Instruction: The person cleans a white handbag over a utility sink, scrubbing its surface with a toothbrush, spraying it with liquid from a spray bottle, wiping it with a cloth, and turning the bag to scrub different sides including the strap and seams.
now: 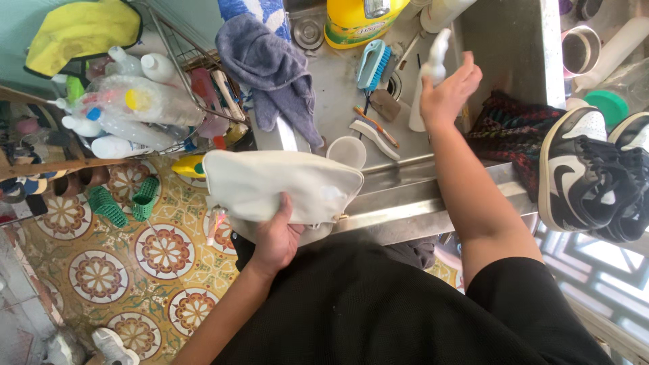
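Note:
My left hand (pixel 276 236) grips the lower edge of a cream white bag (pixel 277 184), held flat in front of my body at the edge of a steel sink (pixel 405 196). My right hand (pixel 447 94) is wrapped around a white spray bottle (pixel 430 71) standing upright in the sink basin. A blue scrub brush (pixel 373 64), a small white brush (pixel 374 135) and a white round cup (pixel 347 151) lie on the sink floor between bag and bottle.
A grey towel (pixel 274 71) hangs over the sink's left side. A wire rack (pixel 135 101) of plastic bottles stands left. Black and white sneakers (pixel 595 172) and a dark knitted cloth (pixel 507 128) sit on the right counter. A yellow detergent jug (pixel 355 20) stands at the back. Patterned tile floor (pixel 135 270) lies below.

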`<action>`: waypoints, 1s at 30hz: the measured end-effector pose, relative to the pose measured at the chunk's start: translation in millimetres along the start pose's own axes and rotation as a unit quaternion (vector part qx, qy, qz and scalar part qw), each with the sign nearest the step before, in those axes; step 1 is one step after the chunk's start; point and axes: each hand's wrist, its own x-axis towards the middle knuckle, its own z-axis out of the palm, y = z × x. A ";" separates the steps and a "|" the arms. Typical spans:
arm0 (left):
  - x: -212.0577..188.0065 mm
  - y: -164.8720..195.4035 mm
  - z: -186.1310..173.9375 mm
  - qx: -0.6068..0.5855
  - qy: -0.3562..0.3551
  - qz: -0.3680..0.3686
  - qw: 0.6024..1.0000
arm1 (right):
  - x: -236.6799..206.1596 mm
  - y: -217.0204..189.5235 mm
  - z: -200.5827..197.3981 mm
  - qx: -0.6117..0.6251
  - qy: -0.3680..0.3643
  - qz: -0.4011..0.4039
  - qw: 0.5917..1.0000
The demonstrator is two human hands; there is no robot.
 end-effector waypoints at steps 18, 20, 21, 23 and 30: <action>14.6 -9.5 -13.6 -0.160 -0.131 -0.119 0.971 | -74.0 6.4 83.0 -0.067 -0.637 -0.034 0.767; 20.6 -11.1 -15.4 -0.164 -0.141 -0.138 0.967 | -67.6 4.0 84.8 -0.068 -0.640 -0.066 0.763; 23.0 -12.2 -15.8 -0.165 -0.146 -0.132 0.967 | -62.8 4.1 82.0 -0.058 -0.637 -0.026 0.768; 28.3 -13.8 -15.1 -0.164 -0.158 -0.119 0.966 | -48.5 3.0 72.6 -0.036 -0.627 0.057 0.776; 27.0 -9.5 -6.0 -0.222 -0.151 -0.123 0.955 | -55.0 -21.3 -94.5 0.139 -0.307 0.116 0.934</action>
